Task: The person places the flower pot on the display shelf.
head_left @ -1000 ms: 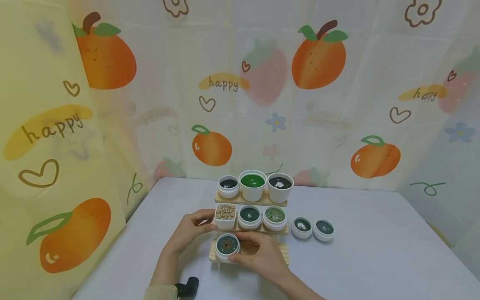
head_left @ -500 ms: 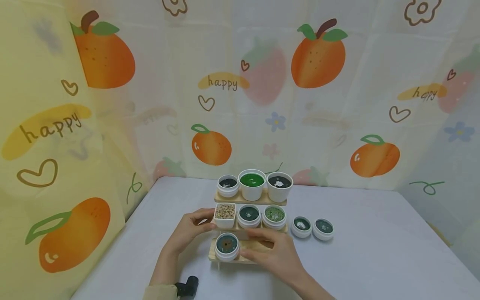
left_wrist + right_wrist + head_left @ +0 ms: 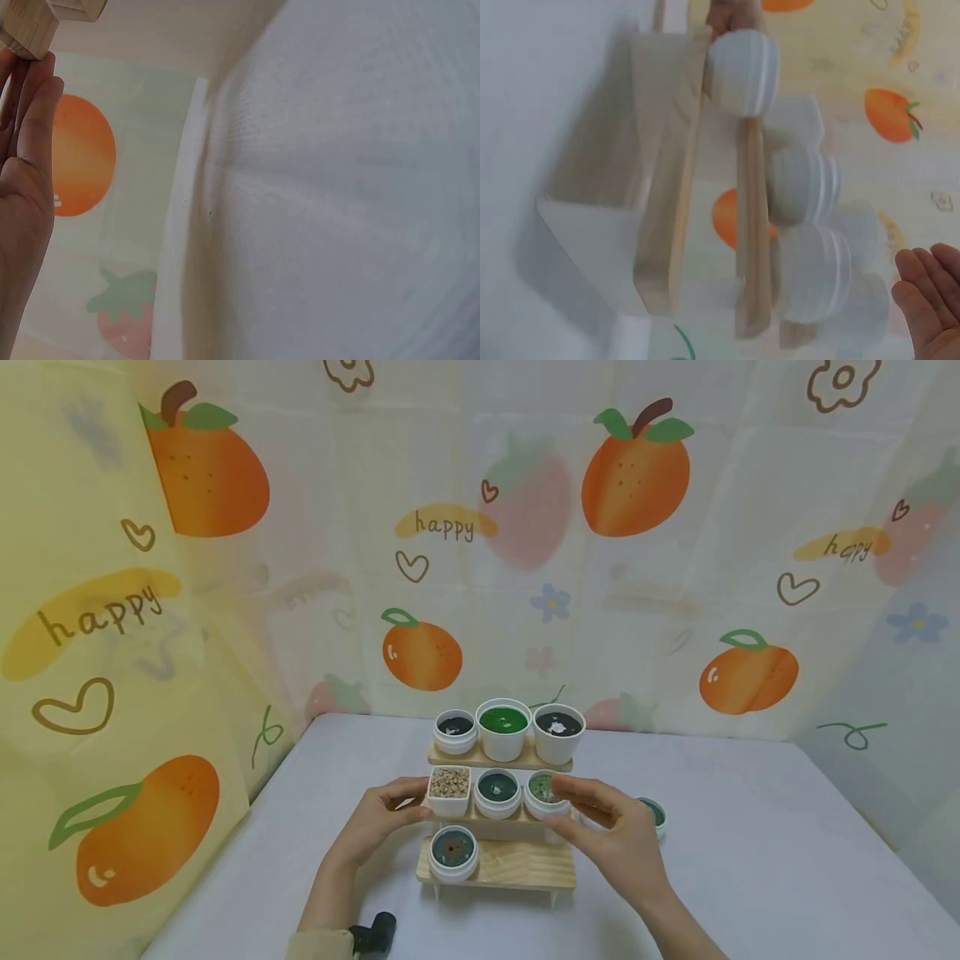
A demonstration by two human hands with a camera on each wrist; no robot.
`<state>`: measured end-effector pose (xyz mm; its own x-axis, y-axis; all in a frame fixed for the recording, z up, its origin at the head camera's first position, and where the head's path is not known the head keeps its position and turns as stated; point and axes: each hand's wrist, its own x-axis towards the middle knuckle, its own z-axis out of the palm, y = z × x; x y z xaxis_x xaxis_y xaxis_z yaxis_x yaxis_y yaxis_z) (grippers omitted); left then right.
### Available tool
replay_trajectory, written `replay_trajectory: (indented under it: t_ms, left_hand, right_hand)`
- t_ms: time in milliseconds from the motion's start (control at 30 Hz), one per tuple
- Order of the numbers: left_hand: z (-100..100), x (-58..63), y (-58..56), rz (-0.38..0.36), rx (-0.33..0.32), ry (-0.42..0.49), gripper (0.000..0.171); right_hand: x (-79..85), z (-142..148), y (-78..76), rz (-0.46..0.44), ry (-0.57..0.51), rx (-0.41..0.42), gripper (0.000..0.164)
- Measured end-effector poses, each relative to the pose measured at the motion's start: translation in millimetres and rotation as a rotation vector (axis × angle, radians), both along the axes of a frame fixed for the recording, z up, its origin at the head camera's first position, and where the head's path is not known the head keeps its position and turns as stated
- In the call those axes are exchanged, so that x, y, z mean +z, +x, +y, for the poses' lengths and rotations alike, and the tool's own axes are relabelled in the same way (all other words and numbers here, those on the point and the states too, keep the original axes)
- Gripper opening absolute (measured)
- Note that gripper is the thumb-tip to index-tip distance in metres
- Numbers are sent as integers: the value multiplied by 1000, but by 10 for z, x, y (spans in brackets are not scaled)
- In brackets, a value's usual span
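A three-tier wooden display stand holds small white pots. At its left end, my left hand grips the middle board beside a square pot of beige granules; in the left wrist view the fingers touch the wood. On the bottom tier, a round pot with a dark, brown-centred top sits at the left. My right hand, fingers loosely bent and holding nothing, hovers at the stand's right end. It partly covers the green-speckled pot and hides most of a loose pot on the table.
Another round pot stands on the white tabletop to the right, partly behind my hand. The top tier carries a dark-topped pot, a bright green one and another dark one. A fruit-print curtain hangs behind.
My right hand has let go of the round pot on the bottom tier and moved right and up, towards the loose pots. The left hand stays at the stand.
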<state>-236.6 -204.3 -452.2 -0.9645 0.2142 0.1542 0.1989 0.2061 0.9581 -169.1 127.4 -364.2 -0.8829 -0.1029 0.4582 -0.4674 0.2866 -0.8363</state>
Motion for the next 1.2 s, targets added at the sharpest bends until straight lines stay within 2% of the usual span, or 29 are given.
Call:
replay_trajectory:
  t_ms: [167,367,700,967,1200]
  left_hand:
    - [-3,-15,-3,6,-5,2,45]
    - [4,-16,5,1,-9,3,46]
    - [10,24,17,1,-6,8,44]
    - [0,17,11,-11,4,-3,44]
    - [-5,14,10,-1,-9,4,44]
  right_hand:
    - [40,171,-86,5,-34,-70,38]
    - [45,389,-219,-33,-58,-157,39]
    - [-28,671,-384,-125,-1,-366,42]
    - [-111,819,-492,-173,41,-422,45]
    - [-261,955,-585,-241,86,-451,52]
